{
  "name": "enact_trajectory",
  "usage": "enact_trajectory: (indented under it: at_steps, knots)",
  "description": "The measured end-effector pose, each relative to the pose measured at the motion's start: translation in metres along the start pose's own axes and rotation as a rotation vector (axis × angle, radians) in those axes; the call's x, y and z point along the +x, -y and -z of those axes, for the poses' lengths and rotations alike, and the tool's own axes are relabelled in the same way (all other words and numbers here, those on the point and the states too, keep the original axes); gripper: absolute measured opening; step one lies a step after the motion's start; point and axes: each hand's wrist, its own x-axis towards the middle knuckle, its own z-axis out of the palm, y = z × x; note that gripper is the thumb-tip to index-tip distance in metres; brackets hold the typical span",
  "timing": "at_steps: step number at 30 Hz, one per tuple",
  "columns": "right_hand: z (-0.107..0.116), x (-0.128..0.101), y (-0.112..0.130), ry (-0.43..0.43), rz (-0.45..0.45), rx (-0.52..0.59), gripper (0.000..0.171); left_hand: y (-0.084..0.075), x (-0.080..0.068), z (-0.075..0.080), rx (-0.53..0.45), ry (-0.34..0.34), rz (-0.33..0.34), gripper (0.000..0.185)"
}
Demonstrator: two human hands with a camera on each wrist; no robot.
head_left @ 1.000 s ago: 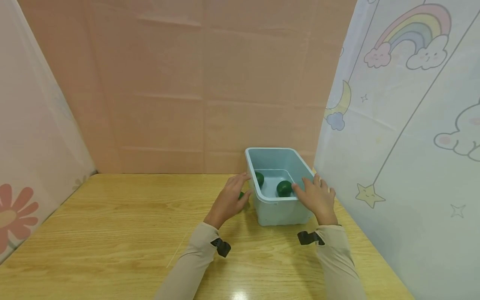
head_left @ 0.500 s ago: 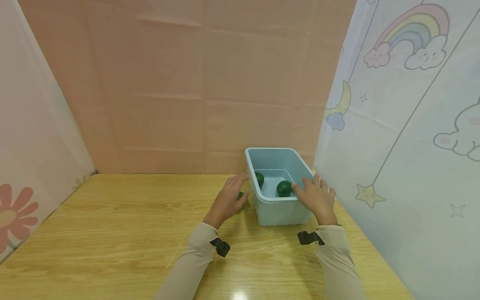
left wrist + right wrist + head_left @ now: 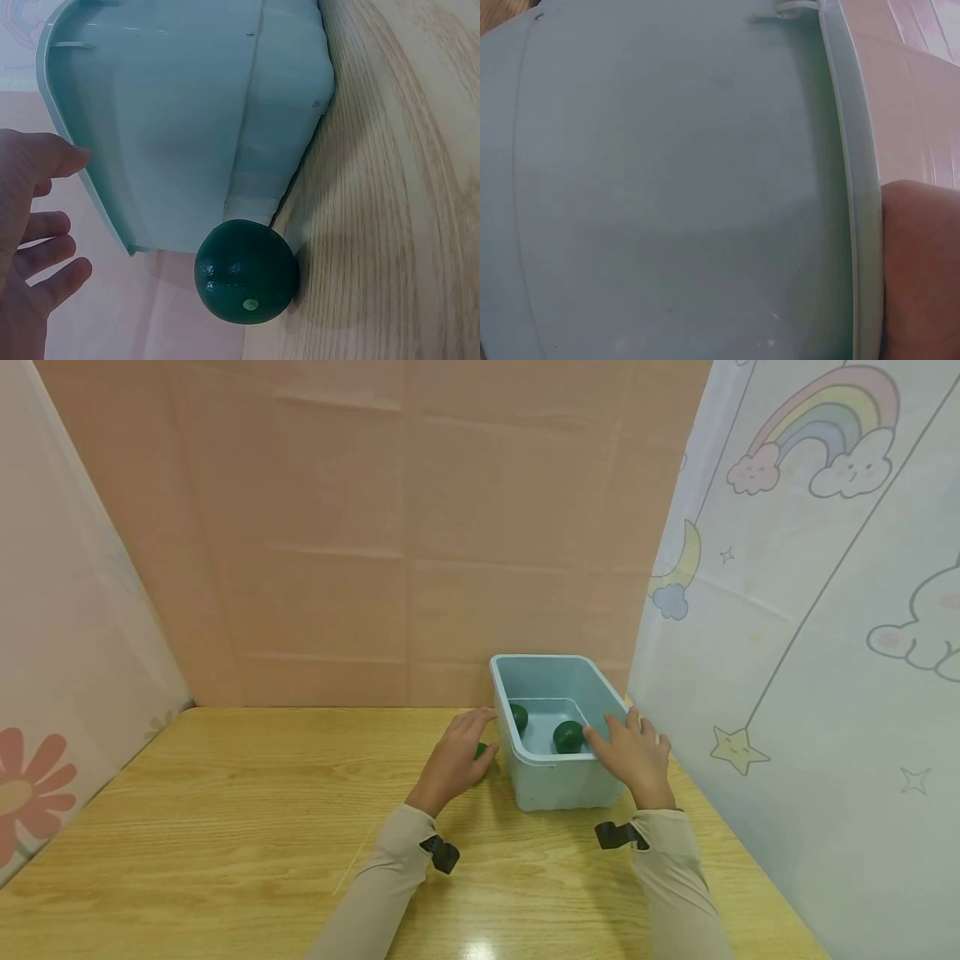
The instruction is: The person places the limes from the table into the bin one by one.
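Head view: two green limes (image 3: 568,737) already lie in the pale blue bin (image 3: 557,777) right of frame centre; I judge a third lime (image 3: 246,271), on the table against its outer wall, remains. My left hand (image 3: 455,760) hovers over it, fingers loosely spread, holding nothing. My right hand (image 3: 633,754) rests open on the bin's rim, palm hidden.

The pale blue plastic tub (image 3: 558,768) looks smooth and matt. The round dark green fruit (image 3: 246,271) has bumpy, slightly shiny skin. The light wooden counter (image 3: 247,827) is smooth and glossy.
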Motion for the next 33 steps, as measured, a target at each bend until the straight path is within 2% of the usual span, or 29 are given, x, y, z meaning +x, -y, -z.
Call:
enact_trajectory:
  at_steps: [18,33]
  knots:
    - [-0.0007,-0.0011,-0.0021,0.002,0.010,0.000,0.070,-0.0004,-0.0047,-0.0033,-0.007,0.037,0.045,0.051]
    - [0.0019,-0.0045,-0.0011,-0.007,0.019,-0.003,0.068,0.0022,-0.0094,-0.0076,-0.001,0.108,0.115,0.059]
